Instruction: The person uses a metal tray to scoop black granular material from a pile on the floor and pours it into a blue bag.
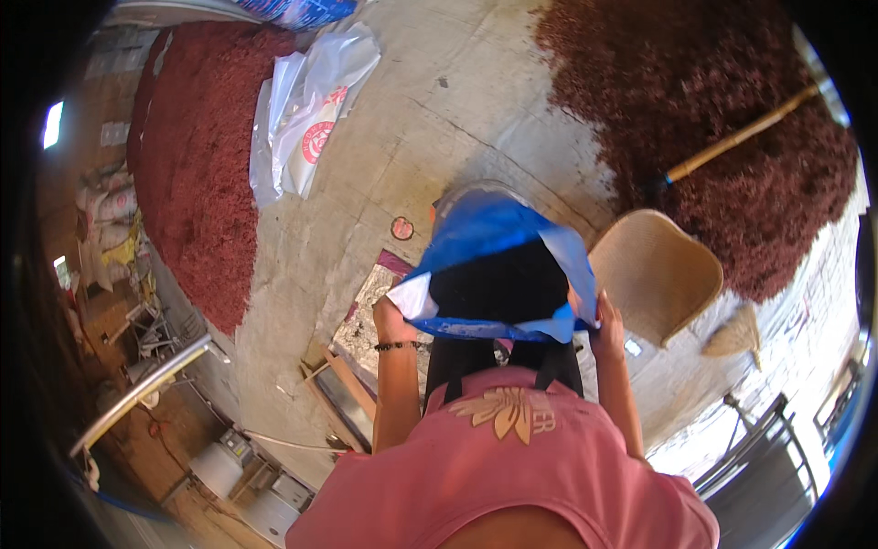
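Observation:
A blue plastic bag [494,229] hangs in front of my legs, its wide mouth facing me and its inside dark. My left hand [393,320], with a dark beaded bracelet at the wrist, is closed on the white corner of the bag's rim. On the opposite side my right hand [606,328] grips the rim near its edge. What lies inside the bag is too dark to make out. A woven scoop-shaped basket [654,274] rests on the floor just beyond my right hand.
Dark reddish-brown loose heaps lie at the far right [695,110] and left [201,165]. A wooden handle [741,137] leans over the right heap. A white plastic sack [311,119] lies beside the left one. Near the basket is a straw broom head [734,336]; a metal rail [142,393] stands lower left.

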Motion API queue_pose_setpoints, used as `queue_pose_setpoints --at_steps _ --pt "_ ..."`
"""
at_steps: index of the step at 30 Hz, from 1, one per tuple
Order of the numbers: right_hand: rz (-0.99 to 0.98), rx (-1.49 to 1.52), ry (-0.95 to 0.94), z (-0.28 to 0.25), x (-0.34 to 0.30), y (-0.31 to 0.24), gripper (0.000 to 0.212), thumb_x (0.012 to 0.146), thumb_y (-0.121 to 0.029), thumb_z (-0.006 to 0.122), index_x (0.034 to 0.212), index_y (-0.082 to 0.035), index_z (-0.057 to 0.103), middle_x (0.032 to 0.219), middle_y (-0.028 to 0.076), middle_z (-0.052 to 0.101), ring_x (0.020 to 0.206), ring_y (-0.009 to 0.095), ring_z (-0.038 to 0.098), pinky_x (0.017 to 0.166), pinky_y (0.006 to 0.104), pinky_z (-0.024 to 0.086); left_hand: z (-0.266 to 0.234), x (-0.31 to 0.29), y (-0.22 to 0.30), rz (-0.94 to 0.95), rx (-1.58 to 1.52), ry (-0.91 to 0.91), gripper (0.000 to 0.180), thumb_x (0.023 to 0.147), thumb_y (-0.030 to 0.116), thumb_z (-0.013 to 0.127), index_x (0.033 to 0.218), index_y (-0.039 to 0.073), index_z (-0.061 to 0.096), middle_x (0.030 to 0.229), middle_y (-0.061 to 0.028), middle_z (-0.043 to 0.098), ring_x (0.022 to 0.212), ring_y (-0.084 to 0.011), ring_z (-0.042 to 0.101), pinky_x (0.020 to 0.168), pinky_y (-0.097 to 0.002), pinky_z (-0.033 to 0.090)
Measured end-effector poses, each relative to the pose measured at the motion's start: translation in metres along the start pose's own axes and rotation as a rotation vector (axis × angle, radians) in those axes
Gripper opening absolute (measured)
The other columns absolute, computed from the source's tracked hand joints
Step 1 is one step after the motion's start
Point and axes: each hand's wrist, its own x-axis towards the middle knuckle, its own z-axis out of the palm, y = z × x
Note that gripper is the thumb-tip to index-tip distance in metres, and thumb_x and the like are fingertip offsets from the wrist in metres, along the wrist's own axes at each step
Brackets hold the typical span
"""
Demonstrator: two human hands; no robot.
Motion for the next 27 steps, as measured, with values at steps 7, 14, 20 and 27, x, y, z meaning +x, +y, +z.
queue_pose_setpoints --at_steps 7,14,20,27 --pt "1.129 1.244 0.211 0.043 -0.010 0.026 0.030 0.080 -0.033 0.050 0.064 -0.008 0.045 0.058 0.002 0.042 0.054 0.014 0.042 0.053 0.0272 0.036 -0.007 0.030 0.017 -0.019 -0.010 0.049 0.025 0.072 0.017 0.058 0.088 -0.003 0.058 0.081 -0.0072 0.058 0.068 -0.0180 0.055 0.060 -0.0290 0.044" --pt "1.054 1.149 0.309 0.076 -0.003 -0.042 0.031 0.080 -0.037 0.048 0.070 -0.008 0.047 0.065 0.005 0.048 0.065 0.016 0.049 0.059 0.0295 0.040 -0.062 0.068 0.009 -0.160 0.242 -0.231 0.034 0.080 0.019 0.050 0.107 -0.001 0.050 0.096 -0.0044 0.055 0.083 -0.0118 0.052 0.072 -0.0245 0.042" --pt "0.973 0.943 0.352 0.110 0.023 -0.064 0.029 0.083 -0.028 0.043 0.089 -0.001 0.049 0.071 0.012 0.053 0.062 0.022 0.054 0.055 0.0351 0.045 -0.090 0.089 0.013 -0.288 -0.221 -0.283 0.021 0.078 0.020 0.053 0.062 0.009 0.046 0.057 0.0013 0.043 0.050 -0.0100 0.041 0.047 -0.0235 0.032" --pt "0.986 0.751 0.293 0.173 0.057 -0.174 0.023 0.080 -0.024 0.050 0.071 -0.003 0.055 0.058 0.006 0.050 0.046 0.015 0.049 0.041 0.0260 0.040 -0.164 0.150 0.041 -0.262 -0.280 0.049 0.023 0.079 0.026 0.054 0.062 0.011 0.049 0.057 -0.0009 0.045 0.051 -0.0136 0.045 0.051 -0.0272 0.039"
